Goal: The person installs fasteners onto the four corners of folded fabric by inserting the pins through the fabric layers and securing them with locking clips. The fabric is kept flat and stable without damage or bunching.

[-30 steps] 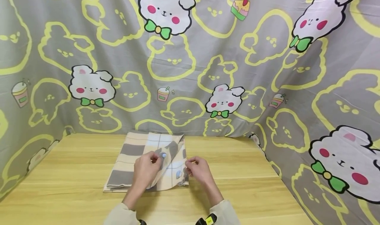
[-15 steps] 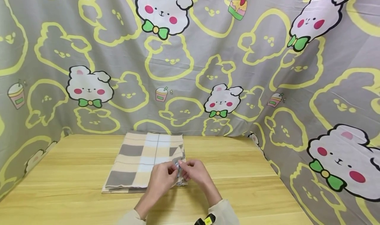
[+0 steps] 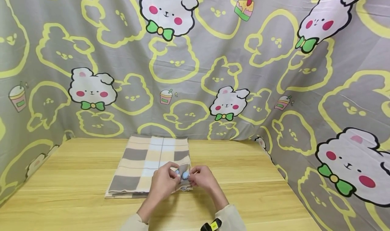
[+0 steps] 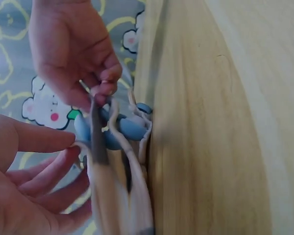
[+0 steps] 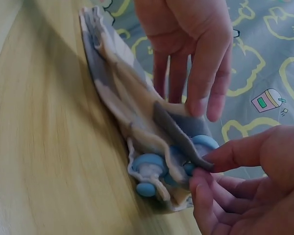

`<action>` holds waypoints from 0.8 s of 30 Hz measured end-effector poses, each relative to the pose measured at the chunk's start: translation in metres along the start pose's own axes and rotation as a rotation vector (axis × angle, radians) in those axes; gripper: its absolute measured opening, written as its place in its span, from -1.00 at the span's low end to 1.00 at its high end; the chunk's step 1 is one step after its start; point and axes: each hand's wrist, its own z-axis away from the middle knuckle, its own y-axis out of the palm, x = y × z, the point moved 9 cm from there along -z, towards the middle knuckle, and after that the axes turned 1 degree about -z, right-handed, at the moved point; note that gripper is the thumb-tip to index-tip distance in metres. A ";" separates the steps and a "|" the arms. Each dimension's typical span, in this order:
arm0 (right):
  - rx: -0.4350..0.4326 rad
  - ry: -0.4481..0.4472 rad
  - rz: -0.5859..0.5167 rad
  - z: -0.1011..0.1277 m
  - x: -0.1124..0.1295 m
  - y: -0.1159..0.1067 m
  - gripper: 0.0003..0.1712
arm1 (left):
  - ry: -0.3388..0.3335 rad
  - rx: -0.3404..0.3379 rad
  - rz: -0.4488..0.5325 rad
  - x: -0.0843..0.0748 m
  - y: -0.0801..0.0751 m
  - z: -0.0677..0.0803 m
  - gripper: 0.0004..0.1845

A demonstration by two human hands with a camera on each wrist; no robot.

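A plaid cloth (image 3: 158,161) in beige, grey and white lies folded in layers on the table. At its near right corner, pale blue mushroom-shaped clips (image 3: 186,175) sit on the layers; in the right wrist view one blue clip (image 5: 148,164) shows a round cap and a small ball end. My left hand (image 3: 166,180) pinches the top layer's edge between thumb and forefinger, left of the clips. My right hand (image 3: 205,178) pinches the grey corner of the same layer, beside a clip. In the left wrist view, the cloth's edges stand up in loose folds between both hands.
The wooden table (image 3: 243,177) extends around the cloth. A grey curtain (image 3: 189,68) with rabbit prints hangs behind it and along both sides. A black strap with a yellow tag (image 3: 214,225) is on the right wrist.
The lifted flap of cloth has come down to the right over the corner. My left hand has moved right with it, close to my right hand, and a blue clip now shows between them.
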 end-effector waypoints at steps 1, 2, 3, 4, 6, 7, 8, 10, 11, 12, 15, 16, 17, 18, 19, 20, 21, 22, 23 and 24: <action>0.002 0.002 0.013 0.000 -0.001 0.000 -0.87 | -0.011 0.002 0.001 0.002 0.000 0.000 -0.59; 0.004 0.005 0.028 0.000 -0.001 -0.001 -0.88 | -0.018 0.004 0.001 0.003 -0.001 -0.001 -0.55; 0.005 0.008 0.042 0.000 -0.002 -0.001 -0.89 | -0.028 0.007 0.000 0.004 -0.001 -0.001 -0.51; 0.007 0.009 0.055 0.001 -0.003 -0.001 -0.90 | -0.034 0.011 0.001 0.005 -0.001 -0.002 -0.47; 0.006 0.014 0.073 0.001 -0.003 -0.002 -0.91 | -0.045 0.024 -0.002 0.007 -0.001 -0.003 -0.43; 0.006 0.019 0.075 0.001 -0.004 -0.001 -0.91 | -0.050 0.035 0.000 0.008 0.000 -0.003 -0.41; 0.001 0.019 0.084 0.001 -0.004 -0.001 -0.92 | -0.052 0.047 0.001 0.009 0.001 -0.004 -0.40; -0.011 0.027 0.099 0.001 -0.005 -0.001 -0.92 | -0.065 0.074 0.006 0.011 0.004 -0.004 -0.38; -0.017 0.032 0.105 0.001 -0.006 -0.001 -0.92 | -0.070 0.088 0.010 0.012 0.005 -0.004 -0.37; -0.022 0.036 0.113 0.001 -0.007 -0.001 -0.93 | -0.073 0.102 0.014 0.012 0.006 -0.004 -0.38; -0.032 0.045 0.138 0.001 -0.009 0.000 -0.94 | -0.091 0.136 0.039 0.014 0.009 -0.003 -0.50; -0.033 0.043 0.144 0.001 -0.009 0.000 -0.94 | -0.085 0.142 0.044 0.014 0.009 -0.002 -0.56; -0.034 0.039 0.148 0.001 -0.010 0.000 -0.95 | -0.082 0.147 0.049 0.014 0.010 -0.002 -0.61; -0.034 0.036 0.153 0.001 -0.010 0.001 -0.96 | -0.076 0.148 0.056 0.014 0.010 -0.002 -0.66; -0.034 0.033 0.157 0.001 -0.010 0.001 -0.97 | -0.070 0.151 0.064 0.013 0.011 -0.002 -0.70; -0.034 0.029 0.162 0.001 -0.010 0.000 -0.97 | -0.062 0.153 0.070 0.013 0.011 -0.002 -0.74; -0.032 0.026 0.170 0.001 -0.009 0.000 -0.97 | -0.056 0.156 0.074 0.013 0.012 -0.002 -0.77; -0.032 0.022 0.184 0.001 -0.008 -0.001 -0.97 | -0.050 0.157 0.077 0.013 0.012 -0.002 -0.80; -0.034 0.018 0.200 0.001 -0.007 -0.002 -0.97 | -0.049 0.163 0.081 0.013 0.012 -0.002 -0.82; -0.037 0.015 0.219 0.002 -0.006 -0.003 -0.95 | -0.046 0.168 0.086 0.013 0.013 -0.002 -0.84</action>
